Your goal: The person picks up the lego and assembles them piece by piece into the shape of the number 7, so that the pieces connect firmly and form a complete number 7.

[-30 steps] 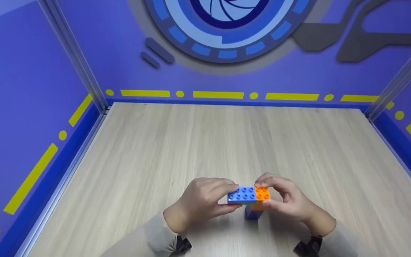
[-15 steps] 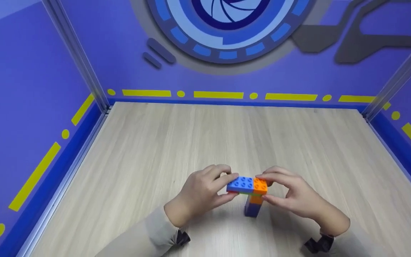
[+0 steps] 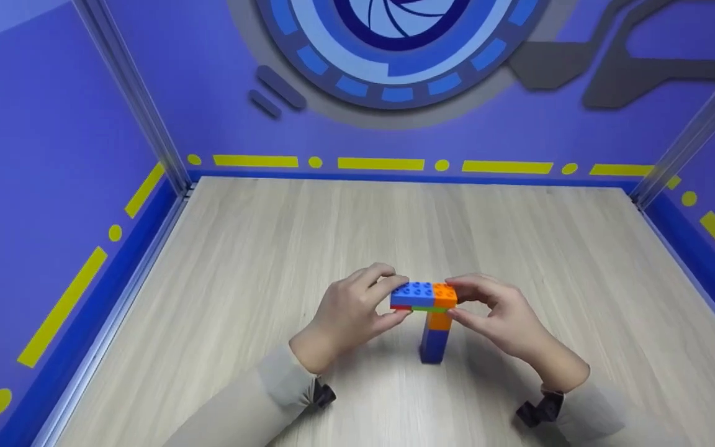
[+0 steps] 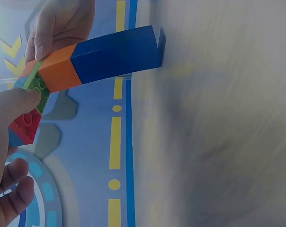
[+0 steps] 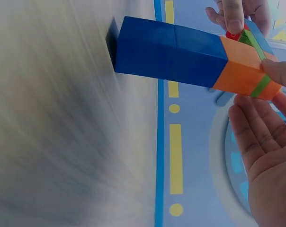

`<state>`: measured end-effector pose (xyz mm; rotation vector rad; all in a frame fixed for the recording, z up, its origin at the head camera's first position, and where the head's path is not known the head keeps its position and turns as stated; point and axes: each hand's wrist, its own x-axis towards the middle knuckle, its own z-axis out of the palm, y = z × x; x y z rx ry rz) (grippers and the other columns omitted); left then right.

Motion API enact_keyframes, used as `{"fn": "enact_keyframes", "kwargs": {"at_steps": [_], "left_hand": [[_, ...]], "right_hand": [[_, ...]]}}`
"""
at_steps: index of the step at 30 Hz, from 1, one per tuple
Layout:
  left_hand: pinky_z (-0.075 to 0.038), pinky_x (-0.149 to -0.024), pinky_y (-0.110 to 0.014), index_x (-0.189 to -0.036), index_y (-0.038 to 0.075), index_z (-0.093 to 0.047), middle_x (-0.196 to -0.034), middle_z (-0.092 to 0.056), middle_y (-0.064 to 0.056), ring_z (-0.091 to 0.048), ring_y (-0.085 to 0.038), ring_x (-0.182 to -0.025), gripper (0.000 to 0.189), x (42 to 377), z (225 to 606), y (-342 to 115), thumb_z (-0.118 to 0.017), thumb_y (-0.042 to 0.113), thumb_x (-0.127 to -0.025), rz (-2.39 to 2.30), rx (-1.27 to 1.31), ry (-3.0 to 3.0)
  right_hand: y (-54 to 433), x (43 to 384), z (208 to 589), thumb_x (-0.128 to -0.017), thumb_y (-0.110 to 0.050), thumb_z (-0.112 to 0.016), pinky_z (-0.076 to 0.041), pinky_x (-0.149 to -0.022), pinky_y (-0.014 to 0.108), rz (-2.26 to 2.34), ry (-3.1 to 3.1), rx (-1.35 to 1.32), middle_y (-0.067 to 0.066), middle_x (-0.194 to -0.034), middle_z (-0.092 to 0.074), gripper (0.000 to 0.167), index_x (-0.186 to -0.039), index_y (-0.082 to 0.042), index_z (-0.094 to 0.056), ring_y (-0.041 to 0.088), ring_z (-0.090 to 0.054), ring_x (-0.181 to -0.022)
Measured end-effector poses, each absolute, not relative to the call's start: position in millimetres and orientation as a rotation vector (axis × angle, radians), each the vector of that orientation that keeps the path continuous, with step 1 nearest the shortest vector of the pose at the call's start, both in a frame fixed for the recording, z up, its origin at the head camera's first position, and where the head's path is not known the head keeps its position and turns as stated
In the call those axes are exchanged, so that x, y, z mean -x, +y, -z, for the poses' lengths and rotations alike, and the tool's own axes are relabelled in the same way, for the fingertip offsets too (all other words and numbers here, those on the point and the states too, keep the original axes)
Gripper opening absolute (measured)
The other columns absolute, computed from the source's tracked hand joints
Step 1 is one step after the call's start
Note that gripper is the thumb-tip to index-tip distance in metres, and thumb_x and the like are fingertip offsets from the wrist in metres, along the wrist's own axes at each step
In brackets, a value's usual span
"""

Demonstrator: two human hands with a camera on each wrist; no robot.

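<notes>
A toy-brick structure stands upright on the table. Its column has two dark blue bricks (image 5: 171,52) below an orange brick (image 3: 439,321). On top, a long blue brick (image 3: 412,296) sits beside a small orange brick (image 3: 445,296), over a thin green plate (image 3: 430,309) and a red piece (image 4: 28,124). This top sticks out leftward past the column. My left hand (image 3: 346,310) pinches the overhanging left end, thumb underneath. My right hand (image 3: 506,320) pinches the right end by the orange bricks, thumb on the near side. Fingers partly hide both ends.
The pale wooden tabletop (image 3: 308,236) runs back to a blue-purple wall (image 3: 357,139) with yellow marks. Side walls with metal corner posts (image 3: 134,93) stand left and right. A dark wrist device (image 3: 540,406) shows at each cuff.
Both hands and the brick structure have shifted away from me, slightly left. More of the column's near side shows now. Both hands keep hold of the top.
</notes>
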<state>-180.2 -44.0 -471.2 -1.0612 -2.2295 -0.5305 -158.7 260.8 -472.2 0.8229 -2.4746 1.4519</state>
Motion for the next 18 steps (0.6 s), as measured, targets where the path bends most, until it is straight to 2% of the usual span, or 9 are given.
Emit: {"fn": "enact_keyframes", "kwargs": {"at_steps": [9, 15, 18], "left_hand": [[-0.068, -0.088, -0.025, -0.131, 0.015, -0.079, -0.127, -0.077, -0.001, -0.081, -0.016, -0.105, 0.041, 196.2, 472.4, -54.7, -0.091, 0.036, -0.098, 0.597, 1.135, -2.268], [-0.068, -0.095, -0.028, -0.137, 0.014, -0.077, -0.133, -0.079, -0.001, -0.081, -0.017, -0.116, 0.041, 206.9, 470.1, -63.0, -0.088, 0.03, -0.101, 0.649, 1.179, -2.29], [-0.069, -0.094, -0.029, -0.139, 0.012, -0.077, -0.136, -0.081, -0.002, -0.082, -0.017, -0.111, 0.042, 210.9, 469.7, -65.7, -0.088, 0.028, -0.102, 0.676, 1.166, -2.299]], "right_hand": [[259.8, 170.6, 477.0, -0.104, -0.004, -0.08, -0.062, -0.103, 0.018, -1.637, -2.507, -0.679, 0.016, -0.137, -0.079, 0.041, -0.144, -0.001, -0.073, 0.008, -0.077, -0.116], [257.7, 176.5, 473.6, -0.105, -0.008, -0.081, -0.062, -0.103, 0.019, -1.654, -2.544, -0.601, 0.016, -0.137, -0.079, 0.043, -0.146, 0.001, -0.072, 0.01, -0.077, -0.116], [256.8, 180.4, 472.0, -0.105, -0.01, -0.081, -0.062, -0.101, 0.018, -1.67, -2.562, -0.557, 0.017, -0.138, -0.078, 0.044, -0.147, 0.0, -0.071, 0.01, -0.076, -0.115]]}}
